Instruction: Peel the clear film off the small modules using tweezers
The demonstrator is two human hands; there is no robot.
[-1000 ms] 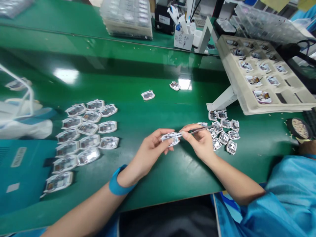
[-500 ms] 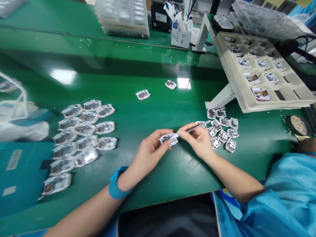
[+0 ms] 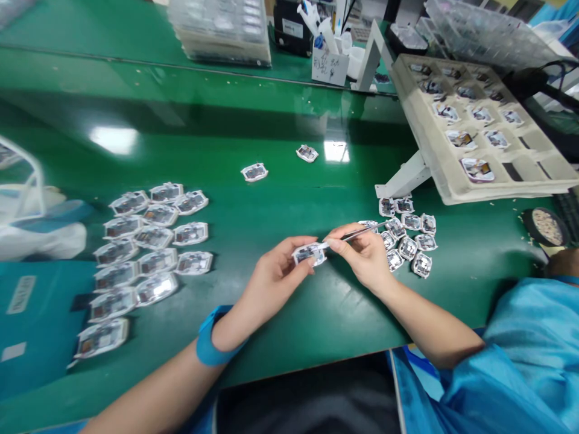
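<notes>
Near the front middle of the green table (image 3: 280, 337), my left hand (image 3: 283, 268) is closed on a small white-rimmed electronic unit (image 3: 309, 254), thumb on its face. My right hand (image 3: 359, 253) pinches slim metal tweezers (image 3: 364, 231), which slant up to the right. A small white piece (image 3: 322, 245) shows between the right fingertips and the unit's right edge. Several like units (image 3: 408, 248) lie just right of my right hand, and a larger group (image 3: 156, 260) sits in rows at the left. Two single units (image 3: 254, 172) (image 3: 307, 153) lie behind my hands.
A beige compartment tray (image 3: 493, 196) with units stands raised on a white bracket (image 3: 402, 176) at right. Stacked clear trays (image 3: 221, 30) and a labelled white box (image 3: 330, 65) are at the back. A teal folder (image 3: 40, 325) lies left, a round dish (image 3: 544, 226) far right.
The view has shifted slightly, so the table items appear a little to the left. Both hands keep nearly the same pose, and the tweezers look slightly turned.
</notes>
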